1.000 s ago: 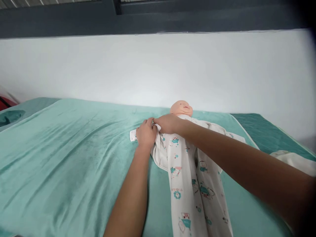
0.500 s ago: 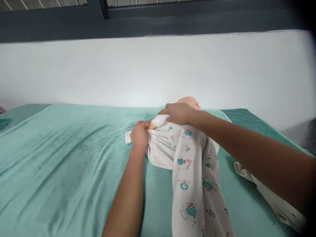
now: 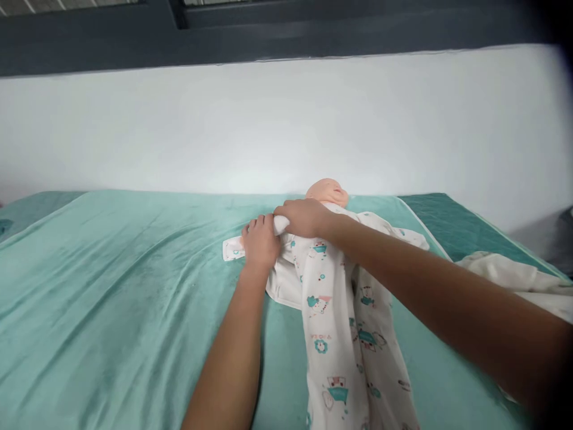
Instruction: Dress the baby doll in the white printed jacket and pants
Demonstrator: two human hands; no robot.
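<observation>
A baby doll (image 3: 329,191) lies on its back with its head toward the wall. Over its body is a white baby romper (image 3: 333,334) with teal and pink prints, its legs stretched toward me. My left hand (image 3: 261,240) is closed around the romper's sleeve (image 3: 233,248), whose flat cuff sticks out to the left. My right hand (image 3: 304,218) grips the doll's arm near the shoulder. White undersleeve cloth (image 3: 281,224) bulges between my two hands. The doll's own hand is hidden under my left fingers.
The doll lies on a teal, wrinkled sheet (image 3: 134,298). Cream cloth (image 3: 501,272) is bunched at the right, partly behind my right forearm. A white wall (image 3: 250,125) rises behind the bed, with a dark window frame (image 3: 268,39) above it.
My right hand has moved left and slightly down, closer to my left hand. The doll's arm, bare at the wrist before, is now covered by my left hand. More of the doll's head shows.
</observation>
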